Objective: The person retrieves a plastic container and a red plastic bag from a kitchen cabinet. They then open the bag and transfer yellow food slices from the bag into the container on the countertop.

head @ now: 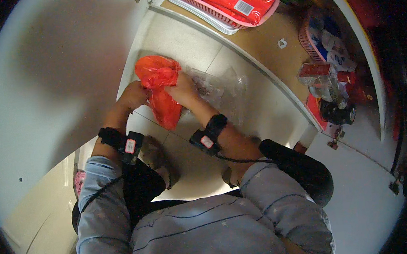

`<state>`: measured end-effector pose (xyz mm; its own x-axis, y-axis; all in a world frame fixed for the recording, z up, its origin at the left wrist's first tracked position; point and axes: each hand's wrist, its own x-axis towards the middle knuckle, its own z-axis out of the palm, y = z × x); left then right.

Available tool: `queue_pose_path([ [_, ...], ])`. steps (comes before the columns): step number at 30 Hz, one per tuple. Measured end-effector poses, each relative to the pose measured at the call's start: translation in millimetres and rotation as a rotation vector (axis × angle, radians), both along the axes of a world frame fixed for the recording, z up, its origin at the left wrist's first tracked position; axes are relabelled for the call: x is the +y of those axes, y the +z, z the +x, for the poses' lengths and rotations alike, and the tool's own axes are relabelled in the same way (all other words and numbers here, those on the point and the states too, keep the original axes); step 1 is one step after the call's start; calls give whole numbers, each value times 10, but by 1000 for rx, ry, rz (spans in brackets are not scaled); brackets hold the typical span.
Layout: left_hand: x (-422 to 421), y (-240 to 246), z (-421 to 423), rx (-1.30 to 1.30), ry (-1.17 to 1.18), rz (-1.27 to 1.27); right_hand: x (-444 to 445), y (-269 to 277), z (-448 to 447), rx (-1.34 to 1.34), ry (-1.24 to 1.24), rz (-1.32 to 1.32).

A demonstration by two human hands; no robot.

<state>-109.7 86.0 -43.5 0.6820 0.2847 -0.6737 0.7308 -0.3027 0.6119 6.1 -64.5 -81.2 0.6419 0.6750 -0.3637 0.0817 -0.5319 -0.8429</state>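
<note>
A red plastic bag point(166, 106) hangs between my hands above the tiled floor, its upper part bunched and its lower part tapering down. My left hand point(135, 95) grips its left edge, the fingertips partly hidden behind the plastic. On the other side my right hand point(183, 89) pinches the bag near its middle, thumb and fingers closed on it. Just right of that hand, a clear plastic bag point(209, 83) lies on the floor. Whether anything is inside the red bag cannot be told.
On the right, a cabinet shelf point(268, 41) holds a pink basket point(218, 20) with red packages, a second basket point(306, 38), a clear container point(321, 79) and a dark round object point(337, 112). White cabinet doors point(81, 64) point(357, 187) stand open on both sides. My feet are below my hands.
</note>
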Motion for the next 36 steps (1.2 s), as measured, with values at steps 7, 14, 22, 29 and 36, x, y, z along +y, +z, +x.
queue_pose_path([
  [7,-95,-77,-174,-26,274,-104,35,95,-42,-351,342,-291],
  [14,-221,-109,-256,-16,400,-122,143,188,-186,-388,363,-394],
  [22,-250,-20,-211,47,468,-307,122,94,-274,-423,333,-396],
  [29,-358,-40,-94,-14,494,-142,-40,140,117,-215,488,-296],
  [36,-86,-323,-84,81,382,-163,-796,-218,901,-369,455,-881],
])
